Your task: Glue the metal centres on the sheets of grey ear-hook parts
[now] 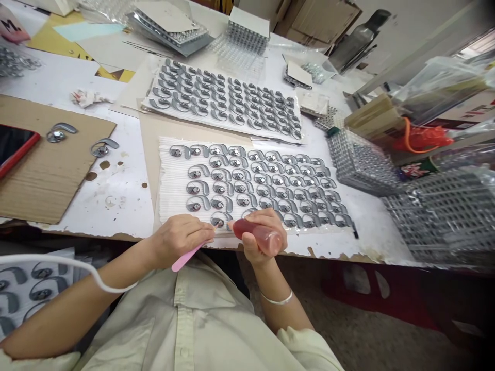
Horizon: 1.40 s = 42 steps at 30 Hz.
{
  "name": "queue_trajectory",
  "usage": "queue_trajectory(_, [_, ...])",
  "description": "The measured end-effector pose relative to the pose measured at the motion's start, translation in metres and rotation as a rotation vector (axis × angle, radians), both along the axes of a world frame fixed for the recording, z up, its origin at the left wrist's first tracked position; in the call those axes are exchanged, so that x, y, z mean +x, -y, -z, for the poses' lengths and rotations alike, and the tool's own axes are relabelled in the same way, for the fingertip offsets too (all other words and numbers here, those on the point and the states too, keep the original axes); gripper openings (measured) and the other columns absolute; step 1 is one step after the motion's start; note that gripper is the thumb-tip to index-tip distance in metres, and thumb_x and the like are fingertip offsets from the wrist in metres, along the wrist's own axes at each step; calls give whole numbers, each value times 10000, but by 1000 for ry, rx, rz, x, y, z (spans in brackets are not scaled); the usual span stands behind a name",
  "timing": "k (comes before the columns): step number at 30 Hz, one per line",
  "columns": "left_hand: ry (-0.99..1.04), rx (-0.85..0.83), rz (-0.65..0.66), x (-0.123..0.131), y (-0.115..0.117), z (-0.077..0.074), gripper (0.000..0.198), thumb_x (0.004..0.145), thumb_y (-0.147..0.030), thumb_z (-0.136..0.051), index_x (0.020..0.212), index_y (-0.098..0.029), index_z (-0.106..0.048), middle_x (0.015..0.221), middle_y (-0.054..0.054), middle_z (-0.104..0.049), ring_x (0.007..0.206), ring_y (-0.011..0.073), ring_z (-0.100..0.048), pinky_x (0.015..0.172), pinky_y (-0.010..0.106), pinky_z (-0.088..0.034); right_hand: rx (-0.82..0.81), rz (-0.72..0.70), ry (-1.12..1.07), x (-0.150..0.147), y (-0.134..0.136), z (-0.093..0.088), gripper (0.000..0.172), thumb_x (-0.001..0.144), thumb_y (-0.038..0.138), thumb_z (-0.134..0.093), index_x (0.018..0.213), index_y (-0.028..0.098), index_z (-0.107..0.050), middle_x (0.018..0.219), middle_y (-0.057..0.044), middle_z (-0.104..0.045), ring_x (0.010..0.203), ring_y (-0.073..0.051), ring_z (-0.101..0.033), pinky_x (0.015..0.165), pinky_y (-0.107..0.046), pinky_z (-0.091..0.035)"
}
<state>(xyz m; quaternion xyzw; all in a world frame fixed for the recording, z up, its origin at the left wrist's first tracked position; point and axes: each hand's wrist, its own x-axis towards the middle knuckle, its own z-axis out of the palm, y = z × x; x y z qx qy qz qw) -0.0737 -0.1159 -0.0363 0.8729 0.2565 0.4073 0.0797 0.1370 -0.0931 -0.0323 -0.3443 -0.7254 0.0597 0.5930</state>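
Note:
My left hand (184, 236) is closed on a slim, flat pink tool (187, 257); its working end is hidden by my fingers. My right hand (266, 226) wraps around a squeeze bottle of red liquid (257, 236), tilted with its narrow end toward my left hand. Between the two hands, at the near edge of a ribbed white sheet (172, 180), lies a grey ear-hook earphone piece (219, 221) with a shiny round part. My left fingertips are close to it; whether they touch it is unclear. Several rows of similar pieces (284, 193) cover the sheet.
Behind it lies a second sheet of ear-hook pieces (220, 100). Cardboard (38, 190) at left bears two loose pieces and a red-edged phone (15, 147). Stacked clear trays (361, 159) stand at right. A white cable (77, 262) crosses my left forearm.

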Motion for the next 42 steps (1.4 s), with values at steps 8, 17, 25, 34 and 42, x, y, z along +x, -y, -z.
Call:
queue_trajectory(8, [3,2,-9,0,0,1,152,857,-86,-573,1004,-121,-583,947,92,-711,787,142,-674,666,246,-532,27,9,18,4,2,-1,196,791,383,-597,876,207,-584,667,-10,-586,573,-166,-546,458,-329,-459])
queue_trajectory(17, [16,0,-6,0,0,3,139,866,-112,-566,1002,-127,-588,938,94,-714,789,140,-670,667,243,-531,-9,-21,8,7,3,2,193,784,380,-600,882,216,-573,658,-7,-575,545,-167,-545,437,-332,-470])
queue_trajectory(25, [14,-6,2,0,-1,2,159,859,-98,-581,1017,-118,-584,940,97,-713,805,147,-676,681,250,-528,21,-38,-9,2,2,-4,192,788,364,-609,877,197,-584,654,-10,-574,559,-155,-535,458,-317,-466])
queue_trajectory(34, [30,-49,19,0,0,0,153,849,-91,-588,1000,-115,-595,956,113,-709,793,151,-672,680,252,-525,28,-50,-16,0,1,-6,187,779,345,-620,879,192,-586,668,-13,-573,565,-153,-528,461,-314,-465])
queue_trajectory(42, [59,-99,37,-1,-3,-2,133,874,-117,-548,999,-140,-588,929,99,-714,822,156,-684,704,244,-532,22,-40,-31,3,4,-5,184,788,361,-607,860,193,-584,651,-5,-558,564,-154,-528,460,-314,-462])
